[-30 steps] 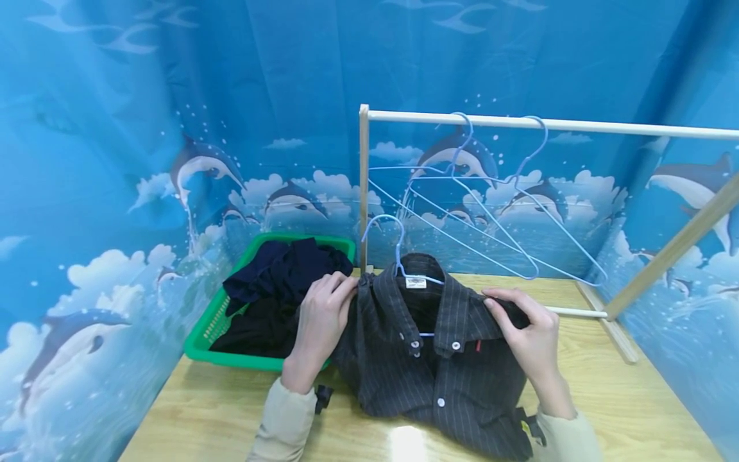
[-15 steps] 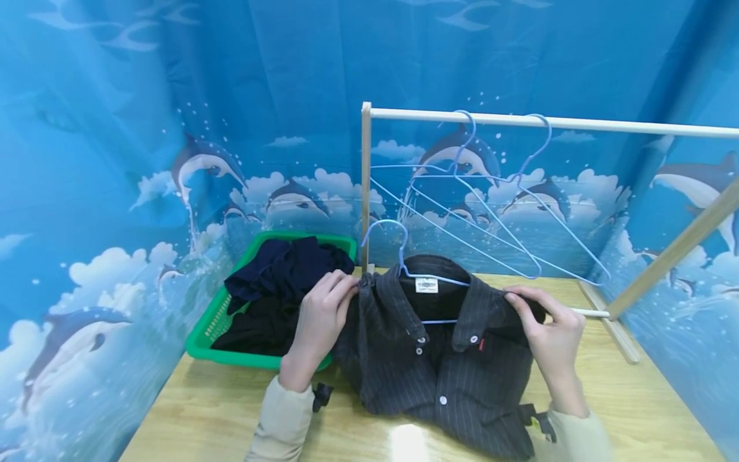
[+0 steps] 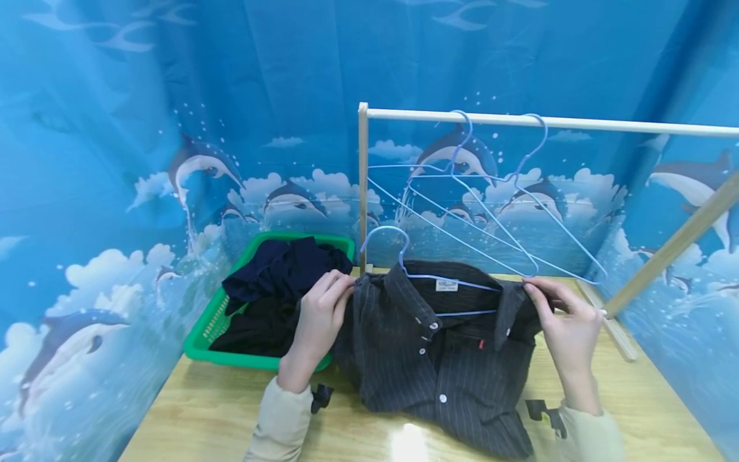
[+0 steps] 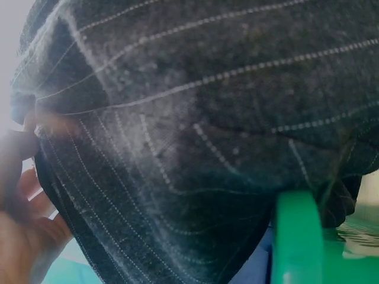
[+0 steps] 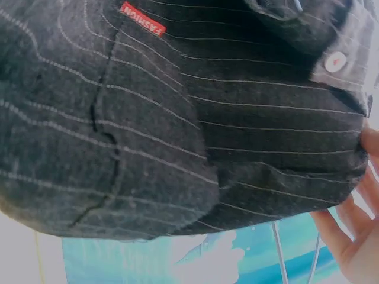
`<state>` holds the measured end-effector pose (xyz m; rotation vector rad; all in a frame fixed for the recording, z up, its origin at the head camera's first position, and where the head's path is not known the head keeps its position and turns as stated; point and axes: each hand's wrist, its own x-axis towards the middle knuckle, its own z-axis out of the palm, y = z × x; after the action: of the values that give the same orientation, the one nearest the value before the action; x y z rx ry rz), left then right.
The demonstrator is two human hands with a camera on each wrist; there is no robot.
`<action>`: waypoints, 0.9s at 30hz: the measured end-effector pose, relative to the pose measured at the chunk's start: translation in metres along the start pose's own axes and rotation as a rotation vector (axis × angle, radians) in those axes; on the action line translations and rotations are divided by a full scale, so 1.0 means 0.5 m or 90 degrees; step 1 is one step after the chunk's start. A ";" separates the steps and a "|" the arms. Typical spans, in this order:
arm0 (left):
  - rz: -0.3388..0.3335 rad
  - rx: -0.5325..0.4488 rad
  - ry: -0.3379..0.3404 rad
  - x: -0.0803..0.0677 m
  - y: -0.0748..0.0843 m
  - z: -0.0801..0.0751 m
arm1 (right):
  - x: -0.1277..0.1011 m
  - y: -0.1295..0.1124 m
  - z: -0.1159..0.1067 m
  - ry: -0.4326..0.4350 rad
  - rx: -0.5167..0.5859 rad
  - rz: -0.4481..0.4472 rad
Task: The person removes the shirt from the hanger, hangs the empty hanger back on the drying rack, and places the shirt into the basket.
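Note:
A dark pinstriped button-up shirt lies partly on the table with its collar end raised between both hands. Inside its neck sits a light blue wire hanger, the hook sticking up out of the collar. My left hand pinches the shirt's shoulder on the left side. At the other shoulder my right hand pinches the cloth between thumb and fingers, near the collar point. The lower parts of the hanger are hidden under the cloth. A red tag shows on the shirt front in the right wrist view.
To the left stands a green basket holding dark clothes. Behind the shirt a wooden rack carries two blue wire hangers on its rail. Its slanted leg reaches the table at right. A dolphin-print curtain encloses the back and sides.
My right hand has moved right, drawing that shoulder outward. The collar is spread wider and more of the hanger's bar shows in the neck. The left hand stays nearly still.

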<state>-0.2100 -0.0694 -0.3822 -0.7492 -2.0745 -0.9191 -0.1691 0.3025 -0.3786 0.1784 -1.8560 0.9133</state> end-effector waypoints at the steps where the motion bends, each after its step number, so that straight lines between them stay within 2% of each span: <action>1: -0.003 0.003 0.000 0.000 0.001 0.000 | 0.000 0.001 0.000 -0.007 -0.005 -0.005; 9: -0.019 0.023 0.006 0.001 0.001 0.001 | 0.002 -0.017 0.004 -0.006 -0.033 -0.070; 13: -0.023 0.024 0.003 0.002 0.001 0.001 | 0.001 -0.031 0.008 0.017 -0.046 -0.104; 20: -0.028 0.032 0.005 0.001 0.002 0.004 | -0.008 -0.073 0.028 0.072 -0.045 -0.196; 27: -0.042 0.041 0.005 0.000 0.003 0.010 | -0.025 -0.094 0.052 0.025 -0.065 -0.247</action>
<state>-0.2105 -0.0646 -0.3839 -0.6465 -2.1220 -0.8853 -0.1586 0.2491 -0.3703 0.4372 -1.7451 0.5483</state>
